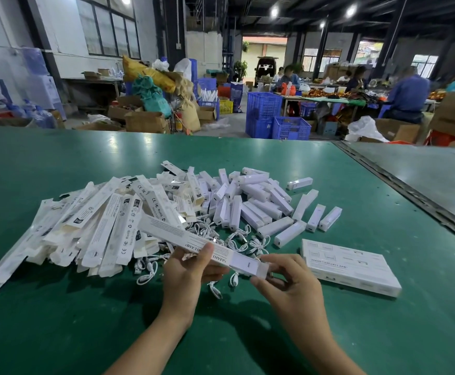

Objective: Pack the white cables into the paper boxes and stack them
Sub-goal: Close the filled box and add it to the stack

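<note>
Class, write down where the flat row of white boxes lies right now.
In the head view, the flat row of white boxes lies on the green table, just right of the right hand.

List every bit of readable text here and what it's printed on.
"RoHS", "CE": flattened paper boxes, left pile.
"SMA… LAMP", middle covered: held paper box.
Title on stacked boxes at right: too blurred.
All fine print: too small.

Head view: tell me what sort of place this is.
Probably a packing workshop in a warehouse: a green worktable heaped with flat paper boxes and white cables, blue plastic crates and cardboard cartons on the floor, other workers seated at tables behind.
</note>
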Tool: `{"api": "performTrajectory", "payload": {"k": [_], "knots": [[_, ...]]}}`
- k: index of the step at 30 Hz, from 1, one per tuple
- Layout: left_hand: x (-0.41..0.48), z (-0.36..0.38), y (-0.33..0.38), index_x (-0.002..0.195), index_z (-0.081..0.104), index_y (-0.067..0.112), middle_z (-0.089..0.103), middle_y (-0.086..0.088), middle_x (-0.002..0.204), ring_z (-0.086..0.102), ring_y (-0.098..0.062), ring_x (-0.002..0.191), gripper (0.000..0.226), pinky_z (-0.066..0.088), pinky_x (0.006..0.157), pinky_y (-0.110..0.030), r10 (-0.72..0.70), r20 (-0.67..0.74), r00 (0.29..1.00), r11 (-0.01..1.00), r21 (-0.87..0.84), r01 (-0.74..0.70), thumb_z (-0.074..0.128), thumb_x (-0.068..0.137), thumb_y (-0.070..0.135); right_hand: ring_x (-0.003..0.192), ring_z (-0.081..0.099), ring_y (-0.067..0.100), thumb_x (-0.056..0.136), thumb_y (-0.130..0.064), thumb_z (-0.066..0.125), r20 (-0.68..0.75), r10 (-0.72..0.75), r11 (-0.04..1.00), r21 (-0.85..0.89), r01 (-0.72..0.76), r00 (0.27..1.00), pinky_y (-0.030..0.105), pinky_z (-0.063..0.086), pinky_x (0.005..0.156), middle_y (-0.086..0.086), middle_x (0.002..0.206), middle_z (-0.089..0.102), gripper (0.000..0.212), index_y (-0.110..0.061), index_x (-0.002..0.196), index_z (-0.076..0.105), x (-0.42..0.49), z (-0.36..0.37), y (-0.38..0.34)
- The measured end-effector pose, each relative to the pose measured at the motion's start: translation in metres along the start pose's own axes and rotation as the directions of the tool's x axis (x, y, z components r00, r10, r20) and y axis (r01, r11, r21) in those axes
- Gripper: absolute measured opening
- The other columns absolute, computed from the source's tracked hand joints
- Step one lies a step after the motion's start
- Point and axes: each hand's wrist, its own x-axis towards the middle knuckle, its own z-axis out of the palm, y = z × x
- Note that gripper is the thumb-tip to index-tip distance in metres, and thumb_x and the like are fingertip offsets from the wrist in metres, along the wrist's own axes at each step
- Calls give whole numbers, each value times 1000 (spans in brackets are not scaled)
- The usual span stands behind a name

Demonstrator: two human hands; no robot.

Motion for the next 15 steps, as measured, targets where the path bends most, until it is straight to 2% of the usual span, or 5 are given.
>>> {"api": "performTrajectory", "payload": {"k": [3,9,11,13,15], "knots": [[-1,3,-3,96,65,9,75,-20,81,74,-35,64,48,58,53,-30,3,15,1000,1000,7,-3,76,66,45,77,67,7,69,-2,85,-2,67,997,38,-67,998,15,53,75,-16,81,65,27,-12,89,68,0,4,4],[-3,5,-5,98,62,6,75,-20,82,74,-38,66,51,58,54,-31,-5,27,1000,1000,12,5,77,65,43,73,67,8,73,-6,83,33,52,999,15,-52,998,24,54,73,-12,80,71,40,-32,99,67,-4,8,4],[-4,5,-5,97,64,8,75,-19,82,74,-37,65,45,58,53,-30,0,23,1000,1000,15,0,77,68,40,66,65,9,76,-6,81,63,57,998,24,-58,996,29,56,67,-13,85,72,42,-36,100,66,-4,7,3],[-6,6,-4,90,71,17,76,-17,84,74,-35,66,26,58,54,-29,3,45,999,1000,23,-4,79,73,36,60,66,20,79,-6,78,126,68,996,51,-75,990,34,58,62,-14,94,72,48,-45,103,63,-6,7,1],[-9,7,-3,88,73,18,76,-17,85,74,-35,67,27,58,54,-30,-5,65,998,1000,30,3,83,73,38,56,67,22,83,-5,74,191,60,994,74,-75,980,33,58,59,-15,103,71,56,-53,108,58,-8,6,-1]]}}
